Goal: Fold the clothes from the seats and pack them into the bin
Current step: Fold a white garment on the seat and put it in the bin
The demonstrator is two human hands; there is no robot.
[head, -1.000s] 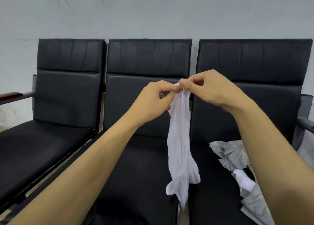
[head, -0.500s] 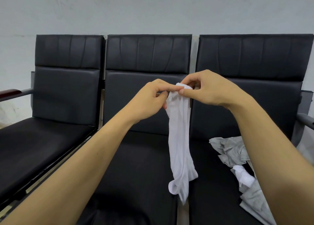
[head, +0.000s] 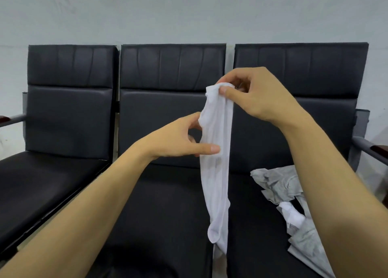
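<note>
- Since a moment ago, the left hand (head: 180, 139) has slid down the white sock (head: 216, 162) to its middle; fingers curl loosely there.
- Right hand (head: 249, 94) pinches the sock top, mid-frame.
- Grey clothes (head: 279, 185) wait lower right on the seat (head: 252, 225).
- A loose pinch could drop the sock.

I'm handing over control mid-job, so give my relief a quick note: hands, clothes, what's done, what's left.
Right hand pinches the top of the white sock, which hangs over the gap between the middle and right seats. Left hand pinches it lower, at mid-length.
Grey garment and another white piece lie crumpled on the right seat.
Done: sock lifted; no fold visible yet. The bin is out of view.
Left: fold the sock, fold the rest, pack everything.
</note>
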